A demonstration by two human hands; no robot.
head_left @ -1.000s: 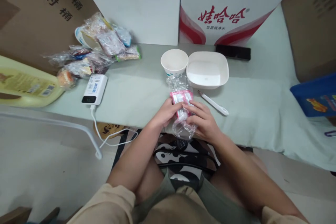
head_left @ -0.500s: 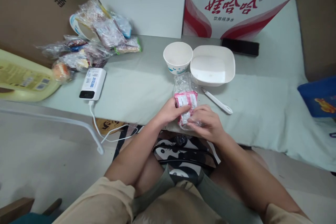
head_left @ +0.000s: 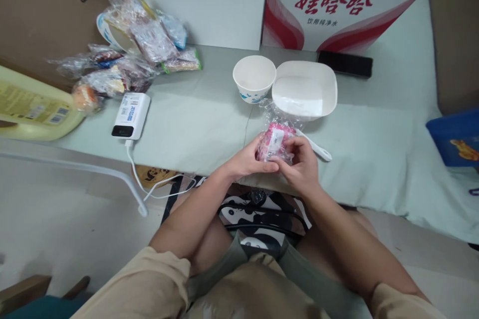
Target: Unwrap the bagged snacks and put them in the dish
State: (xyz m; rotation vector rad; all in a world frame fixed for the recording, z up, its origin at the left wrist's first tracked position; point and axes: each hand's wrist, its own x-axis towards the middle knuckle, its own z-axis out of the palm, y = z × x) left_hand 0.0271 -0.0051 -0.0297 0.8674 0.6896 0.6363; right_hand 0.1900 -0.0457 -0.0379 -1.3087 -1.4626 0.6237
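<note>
Both hands grip a pink snack packet [head_left: 275,138] wrapped in crinkled clear plastic, held just above the front edge of the pale green table [head_left: 194,119]. My left hand [head_left: 247,162] pinches its left side and my right hand [head_left: 301,164] closes on its right side. Just behind the packet stand an empty white paper cup [head_left: 254,77] and an empty white square bowl [head_left: 304,89]. A white plastic spoon [head_left: 314,147] lies by my right hand, partly hidden by it.
A heap of bagged snacks [head_left: 130,55] lies at the back left, with a white power bank [head_left: 130,115] and its cable in front. A yellow jug [head_left: 33,109] lies far left. Cardboard boxes [head_left: 329,2] line the back; a black phone [head_left: 344,64] and a blue box [head_left: 454,137] sit right.
The packet has shifted right and turned in my hands, now bunched up with its plastic wrap crumpled above it. The view has dropped slightly.
</note>
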